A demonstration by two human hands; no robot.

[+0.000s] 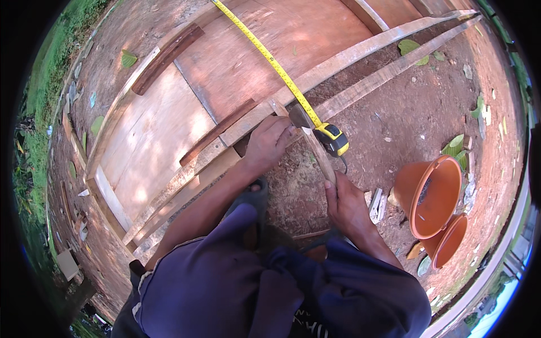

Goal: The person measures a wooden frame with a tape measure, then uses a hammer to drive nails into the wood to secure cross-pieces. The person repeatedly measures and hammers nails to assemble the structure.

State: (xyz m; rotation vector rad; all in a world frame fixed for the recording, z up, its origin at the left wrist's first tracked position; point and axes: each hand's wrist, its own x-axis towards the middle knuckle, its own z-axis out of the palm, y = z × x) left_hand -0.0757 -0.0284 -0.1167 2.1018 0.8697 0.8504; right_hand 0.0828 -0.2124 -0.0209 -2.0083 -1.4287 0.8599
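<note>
Across the wooden frame (352,54) on the ground stretches a yellow tape measure (277,66), beside it a wooden-handled tool (320,153) clasped in the right hand's (348,208) grip, while the left hand (267,143) bends near its upper end, whether pinching anything I cannot tell.

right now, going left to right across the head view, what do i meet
Green grass → the farther dark reddish-brown wooden strip → left hand → yellow-and-black tape measure case → the larger round orange bucket.
</note>
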